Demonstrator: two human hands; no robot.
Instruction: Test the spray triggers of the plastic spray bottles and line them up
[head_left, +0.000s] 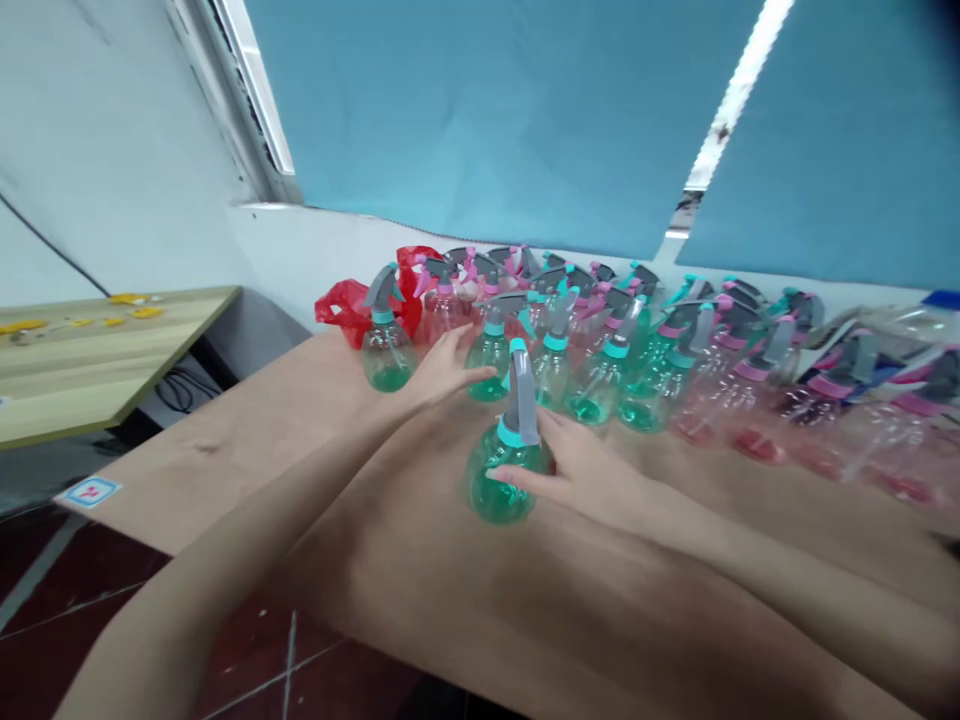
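A round spray bottle (501, 492) with clear green plastic, a teal collar and a grey trigger head stands upright on the wooden table (247, 430). My right hand (577, 462) is wrapped round its right side, thumb across the front. Farther back, my left hand (448, 372) has its fingers and thumb spread beside another green spray bottle (487, 352); whether it touches that bottle I cannot tell. To the left of this hand is a third green spray bottle (388, 358), on its own at the row's end.
Several green and pink spray bottles (761, 410) stand in rows toward the back and right. Behind the left end lies a red plastic bag (346, 310). A second table (105, 360) with yellow items is at the left. A blue covering (487, 120) hangs behind.
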